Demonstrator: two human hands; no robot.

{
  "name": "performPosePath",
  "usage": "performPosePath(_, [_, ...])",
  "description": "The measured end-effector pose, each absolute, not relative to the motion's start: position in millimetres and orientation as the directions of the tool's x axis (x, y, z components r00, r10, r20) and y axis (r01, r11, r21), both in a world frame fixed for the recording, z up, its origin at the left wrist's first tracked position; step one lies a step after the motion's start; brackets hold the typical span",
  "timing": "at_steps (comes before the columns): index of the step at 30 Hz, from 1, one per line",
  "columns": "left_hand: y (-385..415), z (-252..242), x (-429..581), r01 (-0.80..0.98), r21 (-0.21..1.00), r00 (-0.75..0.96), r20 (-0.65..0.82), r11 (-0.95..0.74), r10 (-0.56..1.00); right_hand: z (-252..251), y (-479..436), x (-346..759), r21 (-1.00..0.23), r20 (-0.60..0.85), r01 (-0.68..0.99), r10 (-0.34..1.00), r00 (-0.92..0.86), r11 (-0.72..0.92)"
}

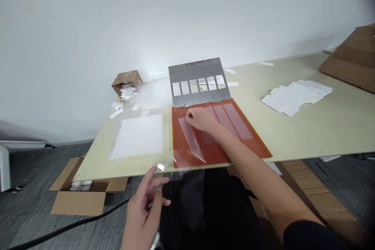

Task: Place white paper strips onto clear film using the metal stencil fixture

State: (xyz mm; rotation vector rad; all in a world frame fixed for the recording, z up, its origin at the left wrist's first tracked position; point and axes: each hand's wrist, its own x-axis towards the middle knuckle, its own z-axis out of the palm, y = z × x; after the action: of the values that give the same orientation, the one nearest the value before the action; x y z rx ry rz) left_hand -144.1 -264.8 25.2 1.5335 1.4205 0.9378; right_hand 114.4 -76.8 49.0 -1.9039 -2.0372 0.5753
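Observation:
My right hand [201, 120] is closed, fingers curled together, over the upper left of an orange frame board [252, 125]. Whatever it pinches is hidden. Below that hand, a clear plastic strip [191, 140] with glare slants across the board. Hinged to the board's far edge, a grey metal plate [195, 70] with a row of rectangular cutouts stands raised. My left hand [148, 201] is in front of the table edge, its fingers apart and loosely bent. A small shiny white patch [160, 167] shows at its index fingertip; whether it is a piece or glare, I cannot tell.
A stack of white sheets [140, 136] lies left of the board. Behind it, a small cardboard box [127, 78] spills white slips. White cut sheets [295, 95] and a larger carton [351, 58] are at right. An open box [77, 203] and black cable [76, 224] are below the table.

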Motion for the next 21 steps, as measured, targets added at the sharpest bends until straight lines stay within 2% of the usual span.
performPosePath(5, [-266, 23, -147, 0.442, 0.896, -0.015, -0.037, 0.04, 0.999, 28, -42, 124, -0.382, -0.114, 0.923, 0.993, 0.005, -0.048])
performPosePath(9, [-262, 21, -159, 0.454, 0.89, 0.053, -0.076, 0.044, 0.996, 21, -29, 125, -0.335, -0.108, 0.94, 0.994, 0.033, -0.068])
performPosePath(11, [-257, 21, -166, 0.419, 0.907, 0.017, -0.047, 0.036, 0.999, 20, -26, 126, -0.319, -0.101, 0.945, 0.994, 0.048, -0.079])
performPosePath(15, [-243, 27, -172, 0.28, 0.96, -0.106, 0.004, 0.026, 0.994, 18, -26, 125, -0.298, -0.068, 0.949, 0.994, 0.084, -0.1])
performPosePath(17, [-233, 31, -169, 0.159, 0.987, -0.246, 0.026, 0.014, 0.969, 19, -28, 125, -0.296, -0.029, 0.95, 0.996, 0.089, -0.093])
performPosePath(21, [-203, 42, -155, -0.107, 0.994, -0.481, -0.044, -0.008, 0.876, 22, -33, 131, -0.315, 0.064, 0.949, 0.997, 0.045, -0.022])
